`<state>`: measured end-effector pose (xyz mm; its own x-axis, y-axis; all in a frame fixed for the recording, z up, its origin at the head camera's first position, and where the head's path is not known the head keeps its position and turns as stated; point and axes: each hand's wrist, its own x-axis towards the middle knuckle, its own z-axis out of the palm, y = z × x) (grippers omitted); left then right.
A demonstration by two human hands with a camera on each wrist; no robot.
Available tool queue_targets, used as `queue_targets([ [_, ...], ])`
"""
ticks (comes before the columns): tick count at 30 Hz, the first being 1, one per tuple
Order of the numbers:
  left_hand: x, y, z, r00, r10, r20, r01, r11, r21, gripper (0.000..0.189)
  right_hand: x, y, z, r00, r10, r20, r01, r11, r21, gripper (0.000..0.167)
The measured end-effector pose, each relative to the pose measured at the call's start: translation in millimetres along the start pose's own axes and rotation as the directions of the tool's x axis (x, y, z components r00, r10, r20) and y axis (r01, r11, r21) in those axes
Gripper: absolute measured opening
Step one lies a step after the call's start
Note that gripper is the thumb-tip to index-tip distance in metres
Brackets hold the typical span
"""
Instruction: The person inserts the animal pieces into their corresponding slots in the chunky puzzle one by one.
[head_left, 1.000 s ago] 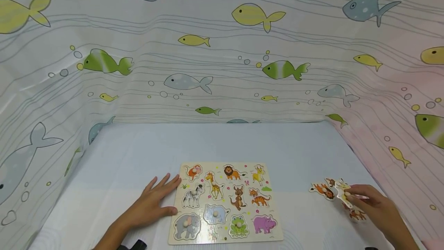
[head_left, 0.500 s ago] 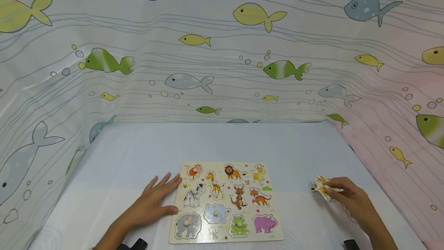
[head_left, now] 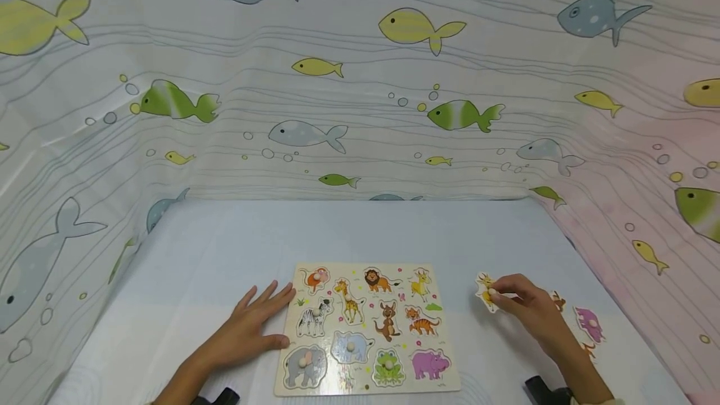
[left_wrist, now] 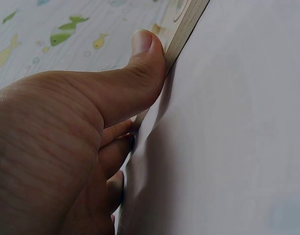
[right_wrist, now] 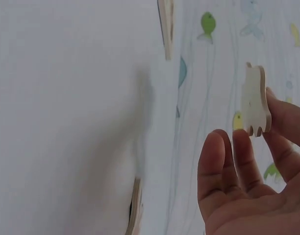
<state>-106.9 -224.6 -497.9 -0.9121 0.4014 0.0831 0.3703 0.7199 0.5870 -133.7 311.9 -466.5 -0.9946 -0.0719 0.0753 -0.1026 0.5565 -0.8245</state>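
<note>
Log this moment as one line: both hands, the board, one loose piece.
left hand: touches left edge of board; right hand: pinches yellow animal piece above table; frog piece: seated in board; purple piece: loose on table

A yellow animal piece (head_left: 485, 293), plain-backed, tilts between the pinching right fingers (head_left: 510, 283); the pale wooden puzzle board (head_left: 337, 377), printed with animals, lies flat, its edge against the left fingers (head_left: 279, 298).

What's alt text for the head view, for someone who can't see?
The right hand pinches a yellow animal piece right of a puzzle board; the left hand touches its left edge. More pieces lie farther right on the table, before a fish-print backdrop.
</note>
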Motion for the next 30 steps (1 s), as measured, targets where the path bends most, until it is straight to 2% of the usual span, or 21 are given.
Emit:
queue_targets([
  [5,-0.6,1.2,-0.2,1.0,-0.006,-0.004,0.006,1.0,-0.004,0.09,9.4,-7,15,1.0,-0.003,0.029,0.003,1.0,0.019,0.023],
  [13,-0.6,0.0,0.5,1.0,-0.006,-0.002,0.006,1.0,0.0,0.09,18.3,-20,38,0.998,0.039,0.048,-0.042,0.997,0.065,0.023],
  [21,-0.2,-0.6,1.4,1.0,0.0,-0.004,0.0,1.0,0.01,0.09,27.9,-24,59,0.996,0.036,0.084,-0.048,0.987,0.15,0.023],
  [30,-1.1,-0.3,1.3,1.0,0.002,-0.006,-0.002,1.0,0.005,0.091,38.8,-30,78,0.994,0.066,0.091,-0.082,0.98,0.182,0.025],
])
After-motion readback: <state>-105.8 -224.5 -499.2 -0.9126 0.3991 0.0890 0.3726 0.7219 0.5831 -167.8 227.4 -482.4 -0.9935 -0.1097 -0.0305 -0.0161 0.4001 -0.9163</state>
